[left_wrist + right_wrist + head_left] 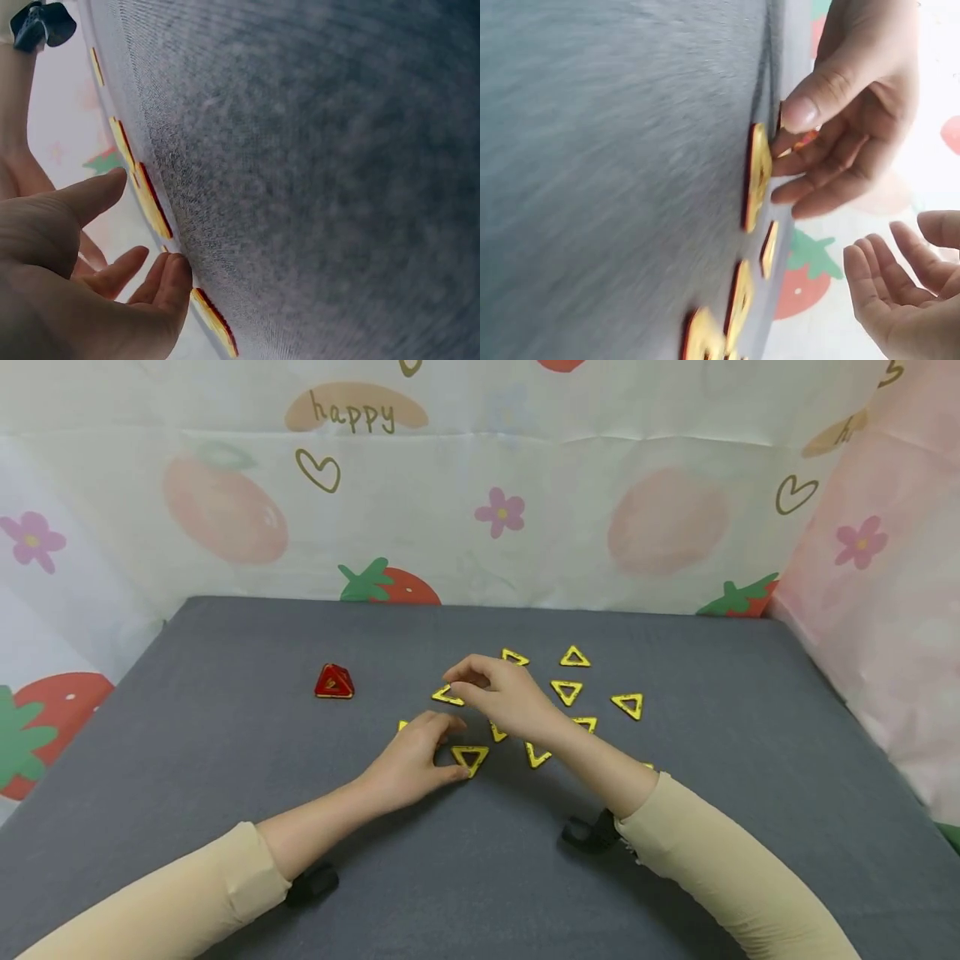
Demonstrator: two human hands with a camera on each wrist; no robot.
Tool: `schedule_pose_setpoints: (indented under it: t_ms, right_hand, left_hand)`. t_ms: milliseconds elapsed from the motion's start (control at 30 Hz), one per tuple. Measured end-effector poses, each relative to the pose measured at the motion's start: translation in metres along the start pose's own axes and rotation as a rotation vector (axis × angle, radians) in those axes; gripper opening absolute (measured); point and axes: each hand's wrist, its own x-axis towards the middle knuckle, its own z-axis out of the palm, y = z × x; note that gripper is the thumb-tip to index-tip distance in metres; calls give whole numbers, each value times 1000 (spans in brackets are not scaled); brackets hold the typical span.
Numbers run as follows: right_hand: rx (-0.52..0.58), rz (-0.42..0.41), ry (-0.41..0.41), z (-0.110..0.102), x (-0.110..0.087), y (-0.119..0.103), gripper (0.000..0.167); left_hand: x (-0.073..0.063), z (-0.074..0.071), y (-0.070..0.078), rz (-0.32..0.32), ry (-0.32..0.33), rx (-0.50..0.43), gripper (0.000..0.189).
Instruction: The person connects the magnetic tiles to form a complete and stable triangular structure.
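Note:
My left hand (411, 762) is low over the grey cloth, its thumb and fingers spread around a yellow triangular frame tile (469, 749). In the left wrist view, nothing shows pinched between thumb and fingers of the left hand (90, 277). Higher and farther back, my right hand (510, 695) hovers with loosely bent fingers above another yellow triangle tile (448, 700). The right wrist view shows the right hand (904, 292) holding nothing. Part of a yellow tile (402, 725) peeks out behind the left hand.
A red pyramid (333, 682) of tiles stands to the left. Several more yellow triangle tiles (628, 705) lie scattered right of and behind the right hand, some partly hidden by its arm. A printed curtain (555, 552) hangs behind the cloth-covered table (225, 710).

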Motion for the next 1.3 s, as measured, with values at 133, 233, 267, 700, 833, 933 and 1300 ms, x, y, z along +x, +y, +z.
schedule_pose_setpoints:
  t_ms: [133, 233, 267, 700, 833, 933, 1300]
  right_hand:
    - [-44, -5, 1, -12, -17, 8, 26]
    - [-45, 0, 8, -20, -27, 17, 25]
    - [-44, 4, 14, -23, -30, 20, 25]
    - [-89, 107, 70, -68, -66, 69, 28]
    - [-101, 130, 44, -82, -77, 81, 28]
    - [-114, 133, 7, -92, -85, 90, 29]
    - [-195, 160, -94, -120, -113, 115, 29]
  left_hand:
    - [0, 1, 1, -11, -17, 4, 52]
    - [0, 1, 0, -14, -14, 3, 52]
    - [1, 1, 0, -12, -11, 5, 52]
    - [1, 3, -3, -12, -41, 58, 49]
    - [0, 4, -1, -21, -41, 91, 48]
    - [0, 5, -1, -30, -43, 111, 48]
    - [0, 6, 0, -13, -36, 133, 40]
